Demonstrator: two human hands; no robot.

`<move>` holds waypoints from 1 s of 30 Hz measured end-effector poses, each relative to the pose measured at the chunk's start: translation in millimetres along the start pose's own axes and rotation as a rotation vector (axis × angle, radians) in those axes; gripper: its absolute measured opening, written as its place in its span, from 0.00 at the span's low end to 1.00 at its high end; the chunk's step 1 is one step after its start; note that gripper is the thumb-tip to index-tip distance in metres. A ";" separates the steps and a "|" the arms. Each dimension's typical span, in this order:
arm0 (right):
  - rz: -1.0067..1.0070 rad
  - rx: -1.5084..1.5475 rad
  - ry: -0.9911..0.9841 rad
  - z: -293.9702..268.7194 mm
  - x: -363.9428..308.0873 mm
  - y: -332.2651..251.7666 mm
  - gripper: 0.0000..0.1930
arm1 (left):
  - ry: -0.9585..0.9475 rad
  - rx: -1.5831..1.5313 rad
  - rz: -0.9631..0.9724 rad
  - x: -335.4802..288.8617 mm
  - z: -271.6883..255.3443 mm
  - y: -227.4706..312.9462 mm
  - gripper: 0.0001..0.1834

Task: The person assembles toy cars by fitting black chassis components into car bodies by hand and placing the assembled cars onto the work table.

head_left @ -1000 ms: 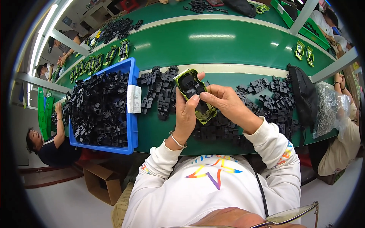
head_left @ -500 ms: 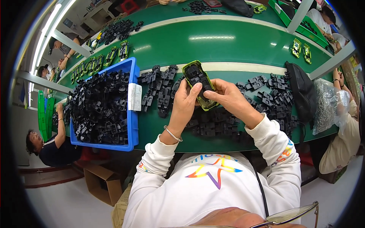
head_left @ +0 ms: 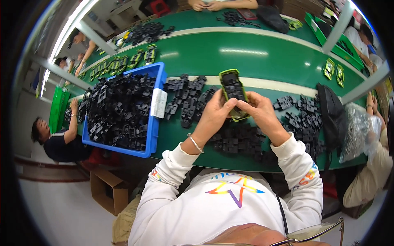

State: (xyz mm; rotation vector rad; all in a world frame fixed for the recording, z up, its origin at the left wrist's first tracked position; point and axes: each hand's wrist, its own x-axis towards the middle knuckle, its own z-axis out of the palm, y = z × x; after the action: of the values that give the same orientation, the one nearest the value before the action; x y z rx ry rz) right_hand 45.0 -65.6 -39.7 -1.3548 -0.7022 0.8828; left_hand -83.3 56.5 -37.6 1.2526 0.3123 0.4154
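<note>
Held up over the near side of the bench is a yellow-green toy car shell with a black plastic part inside it. My left hand is closed on its left side, thumb on the near end. From the right, my right hand grips the same shell, its thumb pressed on the black part close to the left thumb. Fingers beneath the shell are mostly hidden. Below my hands lie more black plastic parts, partly in shadow. Further black pieces spread left of my hands, and another group lies to the right.
A blue bin heaped with black parts stands at the left. Several yellow-green shells line the green belt beyond. At right are a black bag and a clear bag of screws. Co-workers sit around.
The whole view has shifted, so the bench appears further right. The shell now stands more upright between my hands, and my right thumb has moved nearer the left one.
</note>
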 end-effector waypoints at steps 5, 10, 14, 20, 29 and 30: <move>-0.012 0.036 -0.072 5.9 11.5 -16.5 0.23 | -0.040 0.080 0.118 19.9 -14.4 11.5 0.20; 0.017 -0.085 -0.019 -4.2 16.9 -24.4 0.28 | 0.067 0.320 0.326 83.0 -70.6 36.9 0.20; 0.064 -0.107 0.051 -37.8 13.4 -15.8 0.29 | 0.257 0.583 0.258 150.6 -152.5 54.9 0.19; 0.138 -0.147 0.121 -85.9 4.5 -25.5 0.27 | 0.532 1.174 0.255 216.4 -342.3 49.9 0.34; 0.034 -0.420 0.481 -219.1 -5.8 -48.0 0.17 | 0.492 0.767 -0.226 315.3 -472.2 -27.2 0.17; 0.028 -0.455 0.521 -236.6 -0.6 -48.7 0.17 | 0.544 0.623 -0.296 316.2 -494.0 -31.1 0.13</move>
State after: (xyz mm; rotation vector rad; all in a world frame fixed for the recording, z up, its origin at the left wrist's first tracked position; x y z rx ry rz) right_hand 251.9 -188.3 -16.9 -1.9083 -0.4872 0.3623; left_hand -20.7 614.5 -209.9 1.6502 1.1432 0.4112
